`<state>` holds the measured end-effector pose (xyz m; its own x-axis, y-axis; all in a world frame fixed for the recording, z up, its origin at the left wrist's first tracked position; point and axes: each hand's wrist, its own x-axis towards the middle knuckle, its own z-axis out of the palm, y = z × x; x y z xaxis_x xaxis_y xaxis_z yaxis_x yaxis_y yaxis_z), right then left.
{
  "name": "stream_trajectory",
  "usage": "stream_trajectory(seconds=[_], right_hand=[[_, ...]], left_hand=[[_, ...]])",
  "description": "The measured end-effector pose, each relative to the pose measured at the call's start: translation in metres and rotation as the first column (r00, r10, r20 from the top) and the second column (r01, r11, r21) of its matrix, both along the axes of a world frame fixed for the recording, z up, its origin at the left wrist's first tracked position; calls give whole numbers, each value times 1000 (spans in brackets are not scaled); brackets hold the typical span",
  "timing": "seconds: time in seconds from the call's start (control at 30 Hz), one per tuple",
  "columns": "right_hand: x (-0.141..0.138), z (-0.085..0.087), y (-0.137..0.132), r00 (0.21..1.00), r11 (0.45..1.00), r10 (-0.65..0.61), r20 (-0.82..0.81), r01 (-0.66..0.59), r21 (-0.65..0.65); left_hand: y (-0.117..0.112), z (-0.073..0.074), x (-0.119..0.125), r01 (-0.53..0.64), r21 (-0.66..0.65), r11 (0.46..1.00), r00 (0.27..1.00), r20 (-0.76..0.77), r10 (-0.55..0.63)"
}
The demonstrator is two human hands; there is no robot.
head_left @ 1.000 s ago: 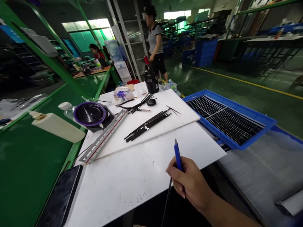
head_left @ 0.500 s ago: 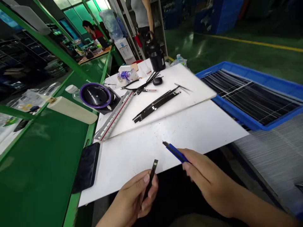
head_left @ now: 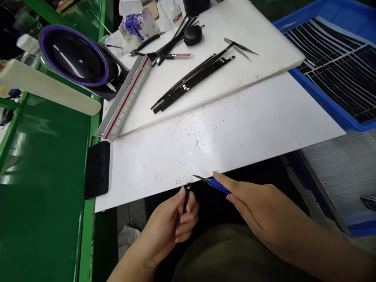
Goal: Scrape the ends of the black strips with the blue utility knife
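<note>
My left hand is closed around a thin black strip, whose end with a small pale patch pokes up above the thumb. Held in my right hand is a blue utility knife, its pointed blade aimed left, just above and to the right of the strip's end. Blade and strip look slightly apart. Both hands are at the front edge of a white sheet dotted with dark crumbs. Farther back, a bundle of similar black strips lies on a thick white board.
Tweezers, a black oval case, a marker and pliers lie on the board. A ruler-like grey bar edges it at left, near a phone and purple-rimmed fan. A blue tray stands right.
The view has tilted down and come closer to the table. The knife has come nearer the strip's tip, and more of its blade shows. Both hands keep their hold.
</note>
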<state>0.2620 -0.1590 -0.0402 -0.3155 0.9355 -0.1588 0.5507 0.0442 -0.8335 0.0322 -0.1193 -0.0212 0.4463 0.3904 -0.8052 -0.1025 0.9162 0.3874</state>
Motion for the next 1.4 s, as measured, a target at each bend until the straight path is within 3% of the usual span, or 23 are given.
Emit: stream_trajectory(seconds=[0.13, 0.37, 0.57, 0.93, 1.4], right_hand=[[-5, -1, -1, 976, 993, 60, 210, -80, 90], [-10, 4, 13, 920, 970, 160, 356, -214, 115], [-5, 10, 26, 909, 961, 237, 342, -272, 57], [-2, 21, 35, 869, 940, 326, 374, -340, -29], [-5, 23, 29, 797, 909, 341, 498, -414, 40]], left_hand=[[0, 0, 6, 1, 55, 999, 984, -176, 8], [6, -2, 17, -90, 50, 995, 979, -176, 98], [11, 0, 16, -40, 6, 999, 972, -233, 40], [8, 3, 22, 24, 49, 999, 931, -366, -5], [9, 7, 28, -13, 73, 997, 910, -412, 42]])
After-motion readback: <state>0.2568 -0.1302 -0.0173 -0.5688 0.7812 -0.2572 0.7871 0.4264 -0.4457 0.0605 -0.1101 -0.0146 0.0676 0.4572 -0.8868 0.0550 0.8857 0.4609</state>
